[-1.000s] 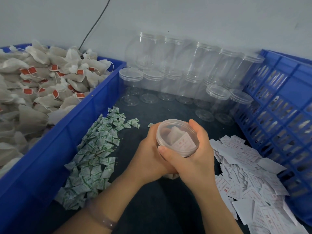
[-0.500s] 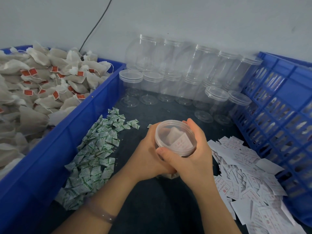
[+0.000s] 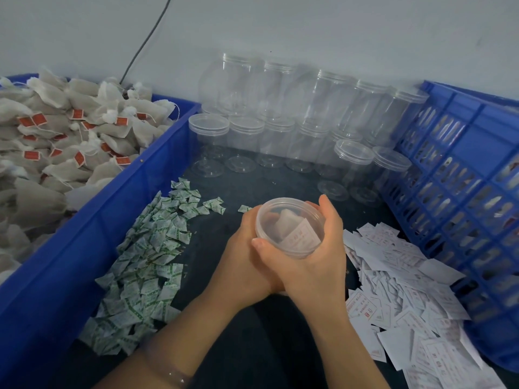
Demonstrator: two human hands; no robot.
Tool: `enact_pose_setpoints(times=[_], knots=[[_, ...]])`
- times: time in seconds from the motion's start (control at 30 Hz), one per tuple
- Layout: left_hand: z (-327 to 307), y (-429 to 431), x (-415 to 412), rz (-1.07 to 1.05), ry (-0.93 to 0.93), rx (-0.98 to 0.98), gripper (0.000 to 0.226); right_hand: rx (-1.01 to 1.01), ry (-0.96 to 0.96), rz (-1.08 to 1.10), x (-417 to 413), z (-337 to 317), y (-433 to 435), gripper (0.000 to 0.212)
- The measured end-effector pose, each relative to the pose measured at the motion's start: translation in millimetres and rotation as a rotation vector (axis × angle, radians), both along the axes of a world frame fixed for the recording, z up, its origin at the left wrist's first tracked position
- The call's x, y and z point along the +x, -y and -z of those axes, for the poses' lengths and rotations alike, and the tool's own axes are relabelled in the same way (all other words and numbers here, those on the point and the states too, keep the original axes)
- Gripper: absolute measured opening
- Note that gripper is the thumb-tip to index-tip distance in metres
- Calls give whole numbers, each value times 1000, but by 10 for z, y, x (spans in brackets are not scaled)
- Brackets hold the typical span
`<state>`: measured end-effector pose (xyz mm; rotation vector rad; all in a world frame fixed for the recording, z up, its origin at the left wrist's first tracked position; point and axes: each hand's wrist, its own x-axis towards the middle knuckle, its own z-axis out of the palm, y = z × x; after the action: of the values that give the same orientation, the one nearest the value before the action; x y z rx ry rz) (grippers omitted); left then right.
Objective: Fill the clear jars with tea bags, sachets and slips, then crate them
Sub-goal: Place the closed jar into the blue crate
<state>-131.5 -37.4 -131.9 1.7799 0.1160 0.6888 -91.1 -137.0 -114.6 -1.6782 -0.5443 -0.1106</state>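
Holding what, those two hands?

— One clear jar (image 3: pixel 289 228), lid on. The right grip (image 3: pixel 317 270) has its thumb and fingers curled round the lid's rim. The left grip (image 3: pixel 241 256) is wrapped round the body below it, partly hidden behind the right.

Where is the jar?

— Over the dark counter (image 3: pixel 252 346), between the heap of green-and-white sachets (image 3: pixel 146 256) on the left and the spread of white slips (image 3: pixel 407 290) on the right. It tips toward the camera. Whether its base touches the counter I cannot tell; the hands cover it.

Anything inside?

— A pale tea bag (image 3: pixel 282 223) and a slip (image 3: pixel 302 235) with red print, seen through the lid.

And round about?

— More lidded jars (image 3: pixel 280 116), stacked in two tiers against the wall (image 3: pixel 309 29) at the back. A blue bin (image 3: pixel 84 228) on the left is heaped with tea bags (image 3: pixel 70 136) that have red tags. A blue slatted crate (image 3: pixel 474 136) stands on the right, its side just beside the slips. A dark cable (image 3: pixel 146 43) runs down the wall behind the bin. A clear bangle (image 3: pixel 174 374) is on the left wrist.
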Motion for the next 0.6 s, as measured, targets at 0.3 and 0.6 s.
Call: enact_pose_setpoints(times=[0.3, 0.6], knots=[[43, 3, 36, 33, 57, -61, 78, 22, -44, -139, 76, -41, 69, 119], [26, 53, 18, 109, 61, 9, 89, -85, -75, -132, -25, -97, 233, 105]])
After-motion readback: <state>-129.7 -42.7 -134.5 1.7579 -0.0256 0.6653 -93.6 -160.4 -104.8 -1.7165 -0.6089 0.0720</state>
